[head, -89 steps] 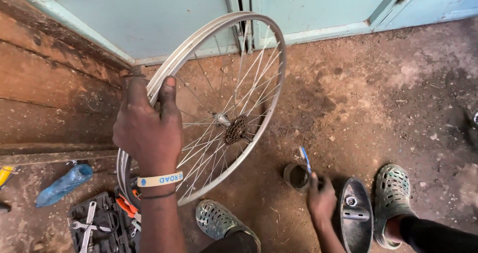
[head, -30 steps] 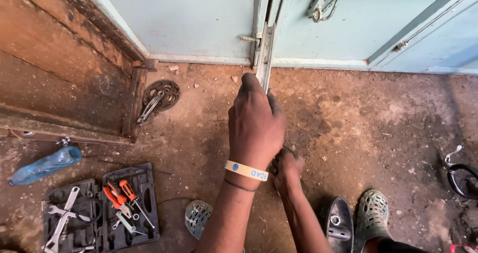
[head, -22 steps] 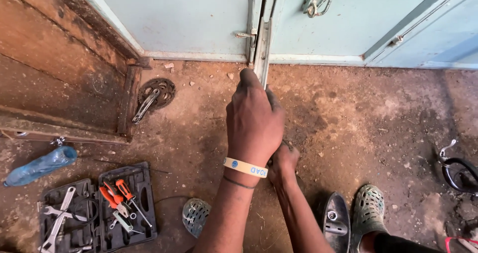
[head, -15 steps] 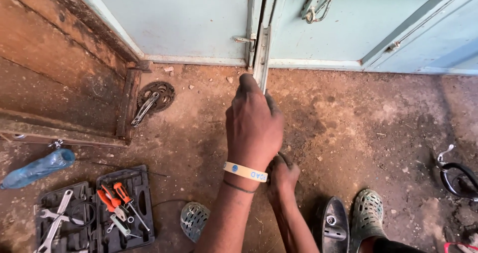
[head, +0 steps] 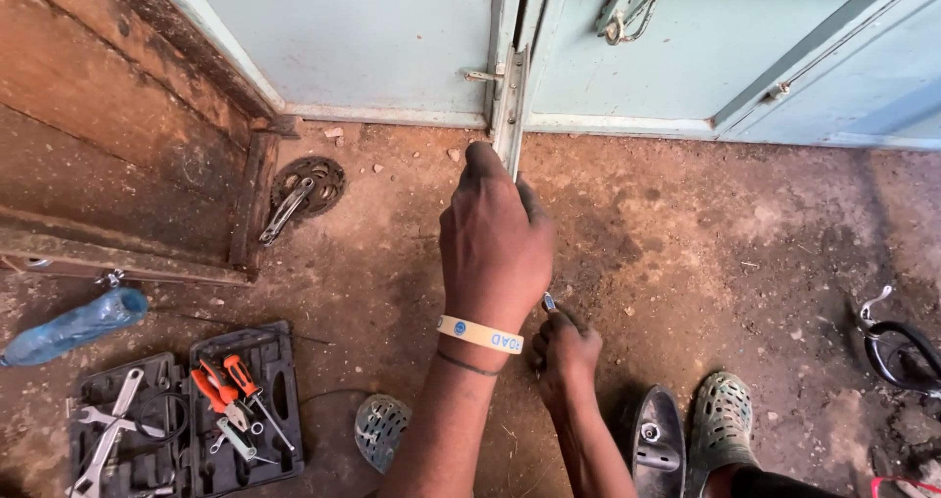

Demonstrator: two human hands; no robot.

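A silver bicycle wheel rim (head: 512, 116) stands upright and edge-on in front of me, so I see only its narrow band. My left hand (head: 493, 238), with a pale wristband, grips the top of that rim. Lower down and closer to me, my right hand (head: 564, 351) is closed on a small tool with a blue and silver tip, right beside the wheel. The spokes and hub are hidden behind my hands.
An open black tool case (head: 181, 410) with spanners and orange-handled screwdrivers lies lower left, a plastic bottle (head: 74, 326) beside it. A crankset with chainring (head: 299, 189) rests by the wooden step. Pale blue doors (head: 686, 47) close the far side. Sandalled feet and a small flat dark object sit lower right.
Three seconds ago the wheel faced me broadside and my right hand was low by a small tin; now the rim is edge-on and my right hand is up beside it.
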